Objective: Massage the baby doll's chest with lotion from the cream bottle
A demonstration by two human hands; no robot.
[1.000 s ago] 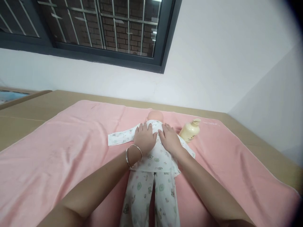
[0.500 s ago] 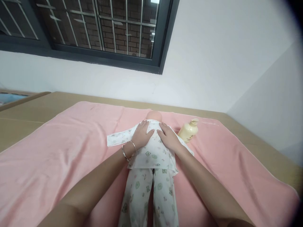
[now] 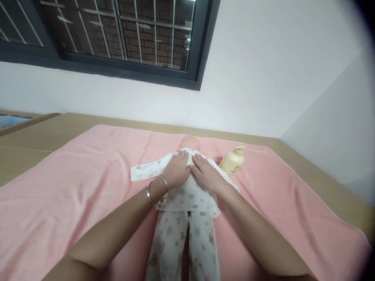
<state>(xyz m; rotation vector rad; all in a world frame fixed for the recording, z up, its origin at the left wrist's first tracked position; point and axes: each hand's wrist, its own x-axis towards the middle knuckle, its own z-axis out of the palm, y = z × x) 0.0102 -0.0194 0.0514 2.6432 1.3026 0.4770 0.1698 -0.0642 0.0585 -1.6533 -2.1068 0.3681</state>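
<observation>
A baby doll [image 3: 190,143] lies on a pink blanket, its smooth head at the far end. It wears a white printed top [image 3: 187,199] and matching printed trousers [image 3: 171,238]. Flat on the upper part of the top rests my left hand [image 3: 176,168], fingers stretched out, with silver bangles [image 3: 158,190] at the wrist. Beside it my right hand [image 3: 206,171] also lies flat on the top, the two hands close together at the thumbs. One sleeve [image 3: 146,171] spreads out to the left. Just right of my right hand is a pale yellow pump bottle [image 3: 233,160], tilted.
The pink blanket [image 3: 73,187] has folds and covers most of a wooden surface [image 3: 79,121]. Behind stands a white wall [image 3: 249,78] with a dark-framed barred window [image 3: 131,74]. Something light blue [image 3: 14,121] shows at the far left.
Both hands have slid inward over the top, so the gap between them has closed. The doll and the bottle stay in place; the view has shifted slightly.
</observation>
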